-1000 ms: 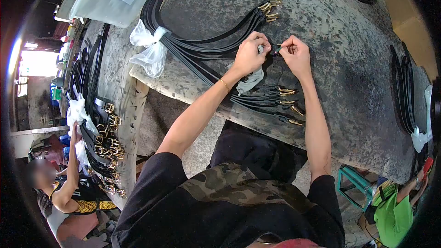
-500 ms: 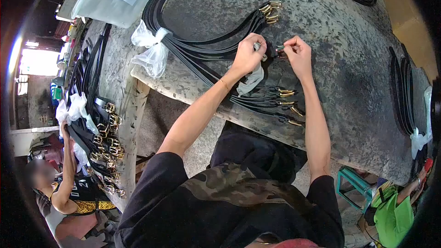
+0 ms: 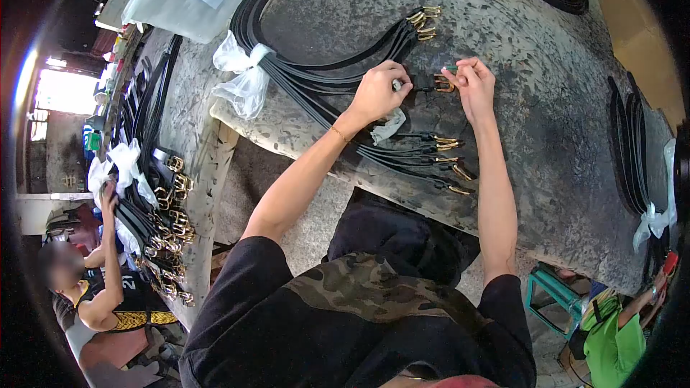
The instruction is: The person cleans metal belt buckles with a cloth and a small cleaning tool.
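My left hand (image 3: 379, 93) is curled closed around a pale cloth (image 3: 389, 126), which hangs out below the fist; a whitish bit shows between the fingers. Just beyond its fingertips lies a black belt end with a gold buckle (image 3: 444, 83). To the right of that buckle, my right hand (image 3: 474, 85) pinches a small thin green-tipped object (image 3: 451, 69). Around the left hand spreads a bundle of black belts (image 3: 302, 75), their gold buckles (image 3: 425, 21) fanned out above and below. A clear plastic wrap (image 3: 244, 72) ties the bundle at the left.
A white plastic package (image 3: 180, 7) with a printed label lies at upper left. More black belts (image 3: 629, 144) lie at right, beside cardboard (image 3: 636, 36). At left, a person (image 3: 108, 266) handles another buckled bundle (image 3: 169, 223). Someone in green (image 3: 614, 341) is at lower right, near a green stool (image 3: 553, 298).
My left hand has shifted slightly left and down, and the gold buckle now shows between my hands. My right hand has turned, exposing the green tip. The person at left has moved their arms.
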The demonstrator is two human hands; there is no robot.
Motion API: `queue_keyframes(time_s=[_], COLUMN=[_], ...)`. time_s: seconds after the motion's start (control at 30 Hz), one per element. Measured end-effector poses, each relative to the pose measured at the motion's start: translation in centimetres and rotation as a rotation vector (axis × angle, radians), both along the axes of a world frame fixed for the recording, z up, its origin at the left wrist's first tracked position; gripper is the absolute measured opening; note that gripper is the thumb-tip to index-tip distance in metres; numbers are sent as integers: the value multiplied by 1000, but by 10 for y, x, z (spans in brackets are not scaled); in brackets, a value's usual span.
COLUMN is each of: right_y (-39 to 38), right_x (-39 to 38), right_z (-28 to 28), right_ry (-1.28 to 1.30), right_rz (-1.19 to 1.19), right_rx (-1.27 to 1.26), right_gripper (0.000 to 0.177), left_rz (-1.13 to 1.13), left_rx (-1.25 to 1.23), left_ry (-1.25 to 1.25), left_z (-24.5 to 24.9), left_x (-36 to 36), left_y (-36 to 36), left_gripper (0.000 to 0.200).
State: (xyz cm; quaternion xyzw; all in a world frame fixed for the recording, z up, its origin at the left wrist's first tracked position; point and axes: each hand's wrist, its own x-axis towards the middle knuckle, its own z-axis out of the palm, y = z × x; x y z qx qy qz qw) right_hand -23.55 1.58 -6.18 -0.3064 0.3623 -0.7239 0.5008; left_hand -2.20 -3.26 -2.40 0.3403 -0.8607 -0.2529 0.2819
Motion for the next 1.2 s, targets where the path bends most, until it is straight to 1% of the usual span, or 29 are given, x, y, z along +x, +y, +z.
queue_keyframes(time_s=[0.07,0.1,0.17,0.3,0.37,0.4,0.43,0.5,0.57,0.63,1.0,1.07,1.2], right_y=[0,-1,-1,1,2,-1,-1,0,1,3,4,7,8], right_x=[2,3,2,10,22,24,26,31,31,32,31,32,35], right_z=[5,5,2,7,13,4,2,4,4,8,11,11,20], right_ry=[-30,-31,-18,31,422,387,387,583,578,717,827,845,879], right_rz=[-25,-22,-19,-28,-77,-15,-11,-13,-16,-31,-8,-3,-25], right_rx=[45,41,16,1,8,-26,-22,-4,18,61,51,43,40], right_gripper=[8,8,8,7,5,2,2,3,4,6,8,8,8], left_rz=[40,43,3,0,-33,-30,-8,16,21,22,48,56,38], left_rx=[78,74,121,118,156,159,193,235,218,209,251,250,234], left_ry=[-3,-4,34,87,118,119,114,108,113,120,114,63,91], left_z=[0,0,-1,-6,-6,-5,-5,-8,-8,-8,-5,-2,-1], left_x=[0,1,2,4,5,5,5,6,5,5,6,6,5], left_y=[0,-1,-3,-4,-6,-6,-6,-5,-7,-7,-5,-4,-5], left_gripper=[11,11,12,11,11,11,11,12,13,13,14,16,16])
